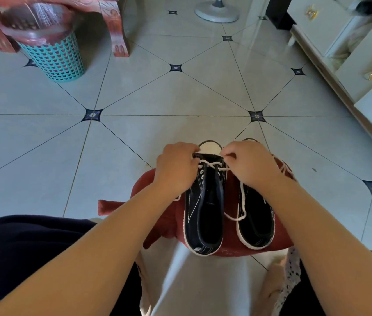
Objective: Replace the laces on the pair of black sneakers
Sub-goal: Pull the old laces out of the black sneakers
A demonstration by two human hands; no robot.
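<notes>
My two black sneakers sit side by side on a red cloth-covered stool (157,215) right in front of my knees. Their white toes point away from me.

Both my hands are at the toe end of the left sneaker (203,201). My left hand (175,169) has its fingers curled and it pinches the edge of the shoe by the first holes. I cannot tell if it has the lace too. My right hand (246,163) is curled as well, and it pinches the white lace (212,165) between thumb and finger. The lace makes one cross over the tongue, near the toe. The other holes lower down have no lace in them.

The right sneaker (255,220) lies partly under my right arm. A loose white string (244,201) hangs across it and ends in the gap between the two shoes.

The floor (180,99) is pale tile with little dark stars. Far off on the left is a teal waste basket (55,60) with a bag in it, under a red wooden table (117,30). A white fan base (216,10) is at the top. A white cabinet (362,65) with gold handles is on the right.
</notes>
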